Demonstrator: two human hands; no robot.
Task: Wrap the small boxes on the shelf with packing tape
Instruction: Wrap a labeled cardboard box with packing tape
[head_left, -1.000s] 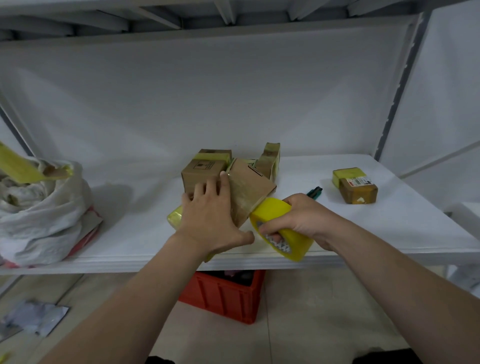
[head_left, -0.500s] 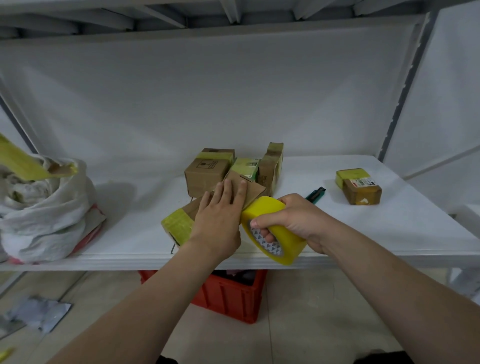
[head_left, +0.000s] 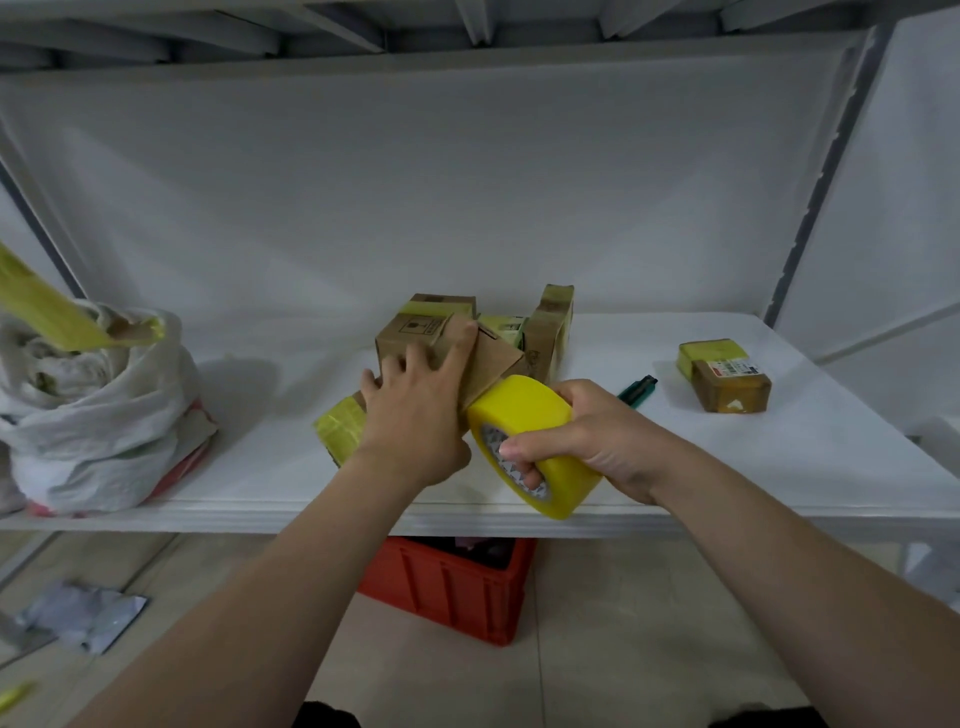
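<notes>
Cardboard box (head_left: 493, 364) tips back up under flat left hand (head_left: 415, 421); right hand (head_left: 597, 441) fingers (head_left: 519, 446) grip packing tape roll (head_left: 524, 410); wrapping unfinished.

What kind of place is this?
Probably a storeroom or packing area: a white shelf holds small taped boxes, a red crate stands underneath, and the right hand grips a yellow tape roll.

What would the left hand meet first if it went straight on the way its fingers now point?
Probably the brown cardboard box with the printed symbol, just ahead of the left hand; its fingers may already touch it.
</notes>
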